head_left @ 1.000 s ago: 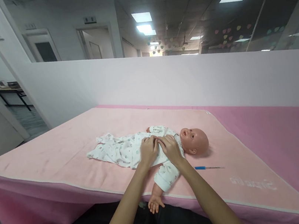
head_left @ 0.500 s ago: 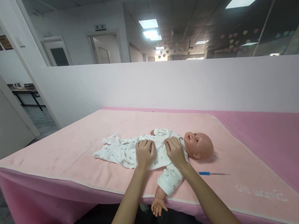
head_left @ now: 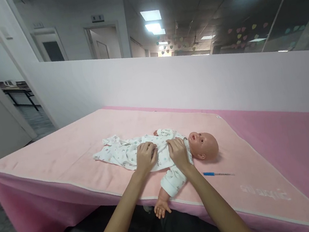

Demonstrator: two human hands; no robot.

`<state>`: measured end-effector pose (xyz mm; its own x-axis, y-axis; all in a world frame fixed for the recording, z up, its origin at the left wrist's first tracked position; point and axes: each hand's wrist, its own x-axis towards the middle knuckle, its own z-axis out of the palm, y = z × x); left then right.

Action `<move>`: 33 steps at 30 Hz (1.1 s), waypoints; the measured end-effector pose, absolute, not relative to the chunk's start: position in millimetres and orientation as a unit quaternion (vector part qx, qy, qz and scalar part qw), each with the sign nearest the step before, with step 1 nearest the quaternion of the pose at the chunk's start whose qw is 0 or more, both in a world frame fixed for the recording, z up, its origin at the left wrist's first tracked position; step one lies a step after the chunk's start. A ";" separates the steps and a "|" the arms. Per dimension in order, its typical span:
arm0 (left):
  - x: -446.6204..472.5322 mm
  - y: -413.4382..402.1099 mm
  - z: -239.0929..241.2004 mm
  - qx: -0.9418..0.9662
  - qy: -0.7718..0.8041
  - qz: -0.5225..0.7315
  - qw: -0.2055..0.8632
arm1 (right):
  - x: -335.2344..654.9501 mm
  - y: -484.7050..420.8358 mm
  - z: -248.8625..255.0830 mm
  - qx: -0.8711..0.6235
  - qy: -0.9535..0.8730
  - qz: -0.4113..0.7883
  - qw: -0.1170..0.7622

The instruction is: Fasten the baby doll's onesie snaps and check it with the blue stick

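Note:
A baby doll (head_left: 204,146) lies on its back, its head to the right, in a white patterned baby outfit (head_left: 119,152). My left hand (head_left: 146,156) is closed at the doll's belly, with the cloth pinched in its curled fingers. Over the chest, my right hand (head_left: 178,153) also grips the outfit's front, its fingers bent into the fabric. A short stretch of cloth shows between both hands. The doll's near arm (head_left: 162,204) hangs past the table's front edge. What the thumbs do is hidden behind my hands.
A slim thermometer-like stick with a blue end (head_left: 209,173) lies right of my right forearm. A pale pink blanket (head_left: 61,153) covers the table over a darker pink cloth (head_left: 290,130). Behind stands a white partition (head_left: 166,75) with glass above.
The view has tipped slightly downward and shifted. Both hands keep their hold on the outfit, with only slight finger movement. The doll and the blue-ended stick lie as before.

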<state>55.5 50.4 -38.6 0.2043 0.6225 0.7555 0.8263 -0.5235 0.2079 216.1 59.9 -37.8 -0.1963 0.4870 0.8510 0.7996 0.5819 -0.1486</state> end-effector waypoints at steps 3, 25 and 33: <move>55.6 51.7 -39.1 -0.764 -0.471 -0.425 0.119 | 216.0 60.2 -38.1 -0.428 -0.754 -0.165 0.470; 56.9 48.3 -38.8 -0.760 -0.477 -0.433 0.091 | 214.6 55.1 -31.9 -0.436 -0.774 -0.145 0.437; 55.6 52.7 -44.3 -0.744 -0.484 -0.454 0.079 | 214.7 55.3 -31.2 -0.426 -0.772 -0.150 0.447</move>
<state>55.6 52.7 -44.3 0.1188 0.6485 0.7519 0.7914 -0.5192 0.3227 214.7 55.3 -31.2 -0.2370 0.5248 0.8175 0.7921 0.5916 -0.1501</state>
